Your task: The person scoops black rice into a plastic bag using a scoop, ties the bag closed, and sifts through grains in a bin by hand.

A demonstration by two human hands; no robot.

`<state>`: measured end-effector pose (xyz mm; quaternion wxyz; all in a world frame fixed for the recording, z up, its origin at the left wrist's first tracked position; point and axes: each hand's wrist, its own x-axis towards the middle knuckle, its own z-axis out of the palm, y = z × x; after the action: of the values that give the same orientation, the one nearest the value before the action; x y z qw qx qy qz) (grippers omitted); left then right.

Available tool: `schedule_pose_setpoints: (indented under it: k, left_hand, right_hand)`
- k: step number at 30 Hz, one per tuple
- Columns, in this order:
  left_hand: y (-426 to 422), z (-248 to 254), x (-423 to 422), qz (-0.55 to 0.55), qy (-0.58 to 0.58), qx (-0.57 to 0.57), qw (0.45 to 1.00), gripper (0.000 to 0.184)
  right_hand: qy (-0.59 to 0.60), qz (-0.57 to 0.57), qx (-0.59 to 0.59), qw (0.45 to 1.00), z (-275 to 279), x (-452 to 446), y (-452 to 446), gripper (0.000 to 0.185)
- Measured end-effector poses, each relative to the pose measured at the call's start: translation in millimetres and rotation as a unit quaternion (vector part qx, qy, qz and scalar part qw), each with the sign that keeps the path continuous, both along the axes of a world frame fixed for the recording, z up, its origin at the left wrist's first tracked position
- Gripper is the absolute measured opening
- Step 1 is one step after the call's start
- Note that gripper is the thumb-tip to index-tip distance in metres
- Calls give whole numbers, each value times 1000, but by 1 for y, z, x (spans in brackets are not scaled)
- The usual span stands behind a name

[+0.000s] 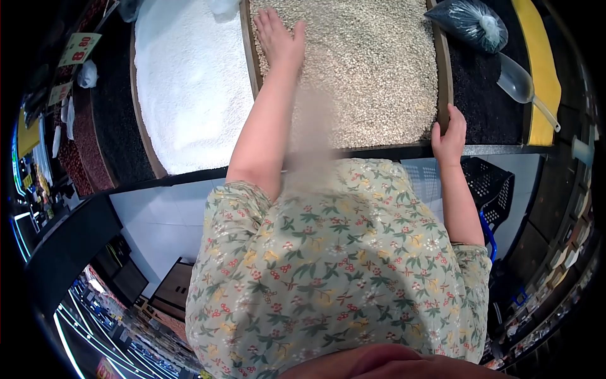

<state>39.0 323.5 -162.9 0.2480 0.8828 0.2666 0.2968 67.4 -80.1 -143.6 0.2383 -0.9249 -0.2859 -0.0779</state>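
Note:
My left hand (pixel 281 44) is stretched out over a bin of pale beige grains (pixel 366 76), close to its left wooden divider (pixel 250 47). The fingers lie flat with the thumb apart, and nothing shows in the hand. At the near right corner of the same bin, my right hand (pixel 449 138) rests by the end of the right wooden divider (pixel 443 69). Its thumb stands away from the fingers, and it holds nothing visible. A blurred greyish strip (pixel 314 126) hangs beside my left forearm; what it is I cannot make out.
Left of the grains is a bin of white granules (pixel 189 88), then dark grains (pixel 117 107). On the right, a tied plastic bag (pixel 470 25) and a clear scoop (pixel 516 79) lie on black grains (pixel 480 107). A black basket (pixel 486 186) stands below the counter.

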Motion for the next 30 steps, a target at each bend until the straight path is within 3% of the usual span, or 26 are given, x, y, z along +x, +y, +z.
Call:
schedule_pose_setpoints:
  k: [2, 6, 20, 23, 30]
  left_hand:
    - [-5, -3, 13, 26, 55, 10, 998, 84]
    - [-42, 8, 29, -17, 23, -79, 996, 83]
    - [-113, 22, 11, -164, 239, 60, 955, 71]
    - [-128, 30, 3, -196, 275, 24, 941, 67]
    - [-144, 10, -26, -224, 215, 51, 949, 63]
  right_hand:
    - [4, -3, -5, 1000, 1, -1, 0, 56]
    - [-9, 5, -4, 1000, -1, 0, 1, 56]
    - [-7, 3, -5, 1000, -7, 4, 0, 56]
    - [-19, 7, -8, 1000, -12, 8, -3, 55]
    - [-31, 10, -5, 999, -18, 12, -4, 55]
